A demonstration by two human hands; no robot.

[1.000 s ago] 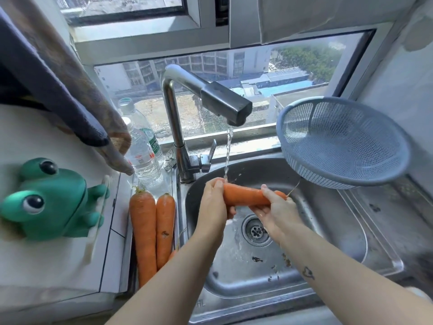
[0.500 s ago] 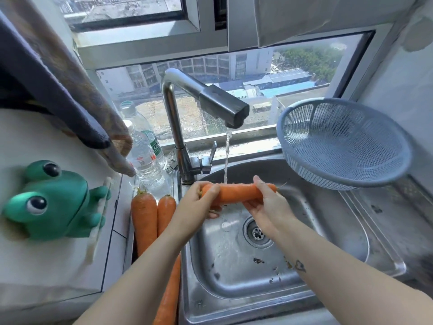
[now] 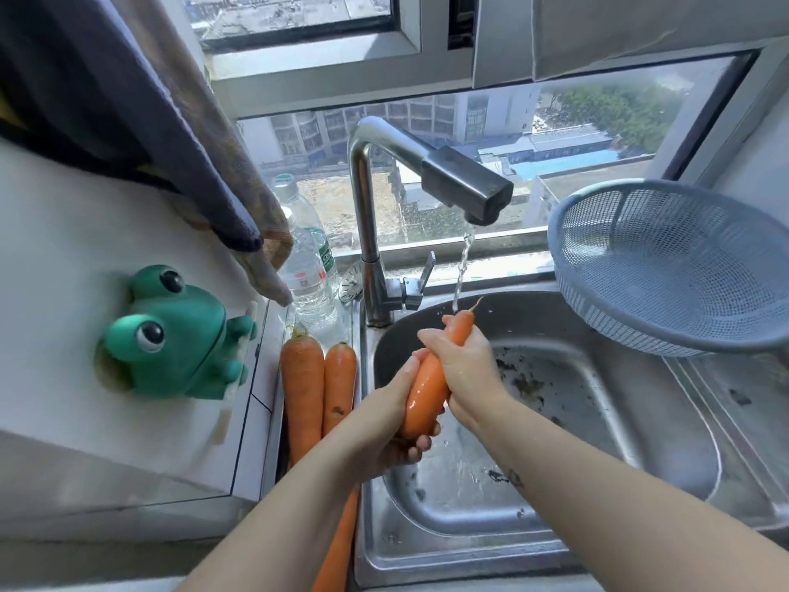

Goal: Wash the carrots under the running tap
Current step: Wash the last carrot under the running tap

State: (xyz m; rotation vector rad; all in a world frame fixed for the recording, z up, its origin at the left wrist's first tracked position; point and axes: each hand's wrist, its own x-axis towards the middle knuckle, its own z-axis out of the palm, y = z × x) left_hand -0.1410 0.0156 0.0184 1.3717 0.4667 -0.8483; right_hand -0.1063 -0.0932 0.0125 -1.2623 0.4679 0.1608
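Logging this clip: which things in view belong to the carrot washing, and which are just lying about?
In the job: held carrot, gripped by left hand and right hand; running tap; sink; waiting carrots beside the sink.

Lying about: frog toy; water bottles; hanging cloth; blue colander, not in use.

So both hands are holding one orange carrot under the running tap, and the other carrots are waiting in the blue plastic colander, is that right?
Not quite. The head view shows the other carrots lying on the ledge left of the steel sink, not in the blue plastic colander. The rest holds.
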